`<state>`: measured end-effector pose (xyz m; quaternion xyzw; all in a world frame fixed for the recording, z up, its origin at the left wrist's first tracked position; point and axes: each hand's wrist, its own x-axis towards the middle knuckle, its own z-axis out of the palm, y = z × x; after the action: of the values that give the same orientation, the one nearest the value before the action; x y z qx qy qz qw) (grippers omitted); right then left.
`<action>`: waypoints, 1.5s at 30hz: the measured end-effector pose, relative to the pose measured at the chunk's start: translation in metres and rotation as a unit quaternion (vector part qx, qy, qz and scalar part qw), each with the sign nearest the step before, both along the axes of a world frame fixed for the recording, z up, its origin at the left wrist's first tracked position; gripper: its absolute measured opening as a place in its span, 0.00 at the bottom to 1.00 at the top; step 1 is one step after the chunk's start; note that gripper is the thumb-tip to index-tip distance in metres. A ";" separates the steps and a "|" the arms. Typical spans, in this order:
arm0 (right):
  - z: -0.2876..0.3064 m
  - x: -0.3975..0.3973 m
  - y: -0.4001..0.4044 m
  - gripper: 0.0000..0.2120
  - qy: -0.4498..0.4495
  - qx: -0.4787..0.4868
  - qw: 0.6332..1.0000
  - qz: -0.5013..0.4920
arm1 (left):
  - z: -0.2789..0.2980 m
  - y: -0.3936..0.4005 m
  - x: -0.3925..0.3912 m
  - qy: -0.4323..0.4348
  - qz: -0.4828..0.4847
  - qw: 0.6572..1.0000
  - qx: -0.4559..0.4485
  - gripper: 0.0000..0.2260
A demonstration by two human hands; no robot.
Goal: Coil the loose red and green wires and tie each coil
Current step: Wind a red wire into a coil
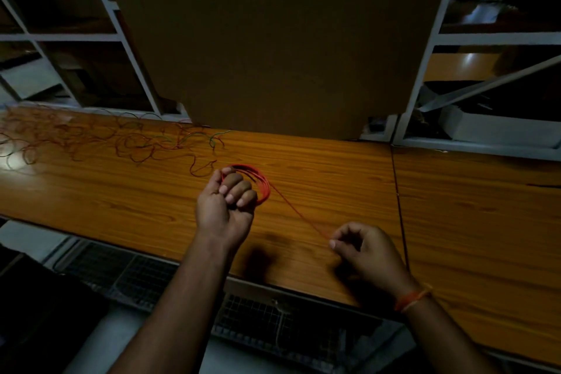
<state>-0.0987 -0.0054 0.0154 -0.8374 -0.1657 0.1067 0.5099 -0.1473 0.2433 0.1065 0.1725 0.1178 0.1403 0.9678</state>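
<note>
- Left hand [226,200] grips the red coil [261,184] above the tabletop [334,173], holding the loops together.
- Right hand [361,247] pinches the free red wire [299,212], drawn taut toward near right, likely for the next wrap.
- Loose wires [127,140], red and green, lie tangled far left, awaiting coiling.

red wire coil [261,184] above wooden bench, tail taut rightward, tangled loose wires [91,138] far left
</note>
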 end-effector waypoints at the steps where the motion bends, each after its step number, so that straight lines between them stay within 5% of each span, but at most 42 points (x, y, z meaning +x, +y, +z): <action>1: 0.004 -0.003 -0.001 0.05 -0.030 -0.032 0.999 0.010 | -0.001 -0.001 0.000 0.006 0.006 1.000 0.016 0.15; 5: 0.028 -0.012 -0.002 0.06 -0.115 -0.081 0.989 0.053 | -0.005 -0.009 0.003 0.020 0.016 0.998 0.063 0.15; 14: 0.071 -0.022 0.002 0.05 -0.195 0.006 0.972 0.132 | -0.007 -0.026 0.000 0.054 0.043 0.974 0.216 0.14; 23: 0.118 -0.025 0.029 0.04 -0.210 0.075 0.962 0.154 | -0.021 -0.049 -0.009 0.010 -0.030 0.831 0.556 0.17; 28: 0.122 -0.014 0.022 0.08 -0.071 0.096 0.981 0.152 | -0.011 -0.037 -0.020 -0.030 -0.116 0.769 0.628 0.16; 30: 0.111 -0.016 0.017 0.08 -0.068 0.031 0.984 0.162 | -0.009 -0.028 -0.029 -0.010 -0.158 0.748 0.645 0.18; 33: 0.086 -0.021 0.018 0.08 -0.148 -0.124 0.971 0.143 | -0.017 -0.021 -0.041 0.017 -0.189 0.763 0.618 0.19; 38: 0.051 -0.032 0.028 0.06 -0.140 -0.168 0.975 0.044 | -0.021 -0.021 -0.045 0.025 -0.187 0.836 0.516 0.16; 43: 0.040 -0.051 0.013 0.07 -0.011 -0.251 0.942 0.223 | -0.015 -0.039 -0.050 -0.009 -0.195 0.874 0.444 0.16; 45: 0.038 -0.040 -0.002 0.09 -0.012 -0.276 0.946 0.169 | -0.015 -0.050 -0.054 -0.019 -0.187 0.888 0.420 0.18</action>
<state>-0.1388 -0.0071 0.0535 -0.9063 -0.2751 0.2225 0.2311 -0.2013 0.1934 0.0917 0.5789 -0.0054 -0.0040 0.8154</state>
